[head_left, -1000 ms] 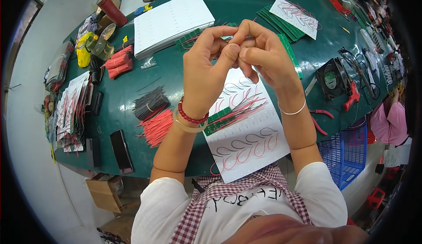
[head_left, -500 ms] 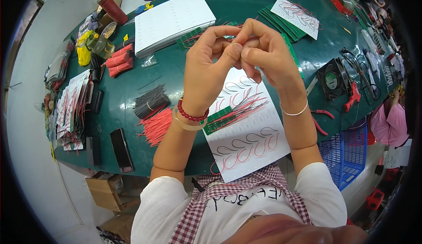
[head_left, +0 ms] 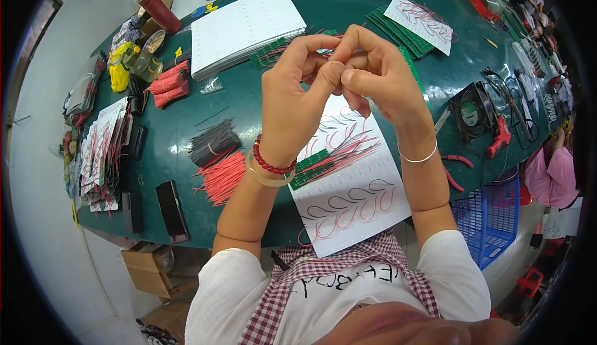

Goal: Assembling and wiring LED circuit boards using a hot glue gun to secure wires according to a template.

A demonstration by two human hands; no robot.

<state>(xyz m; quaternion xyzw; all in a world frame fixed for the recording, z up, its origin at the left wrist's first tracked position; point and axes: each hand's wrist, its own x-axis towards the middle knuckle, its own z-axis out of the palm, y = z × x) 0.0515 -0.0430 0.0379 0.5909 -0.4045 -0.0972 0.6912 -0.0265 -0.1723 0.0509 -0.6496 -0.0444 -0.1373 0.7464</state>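
My left hand (head_left: 293, 99) and my right hand (head_left: 387, 87) meet above the table, thumbs and fingertips pinched together. Whatever lies between the fingertips is too small or hidden to make out. Below them a white sheet (head_left: 373, 224) lies at the table's front edge, with rows of looped red and black wires fixed to it. Across the sheet rests a green circuit board (head_left: 311, 170) with a bundle of loose red and black wires (head_left: 348, 154). Left of my left forearm are a bundle of red wires (head_left: 222, 180) and a bundle of black wires (head_left: 214, 144).
A stack of white sheets (head_left: 245, 28) stands at the back, with green boards (head_left: 398, 34) to its right. On the right lie a black fan (head_left: 469, 110) and red-handled pliers (head_left: 459, 160). A phone (head_left: 171, 211) lies front left; a blue basket (head_left: 494, 220) stands below the right edge.
Both hands stay pinched together in nearly the same place, with only a slight shift of the fingers and left wrist. Nothing on the table has visibly moved.
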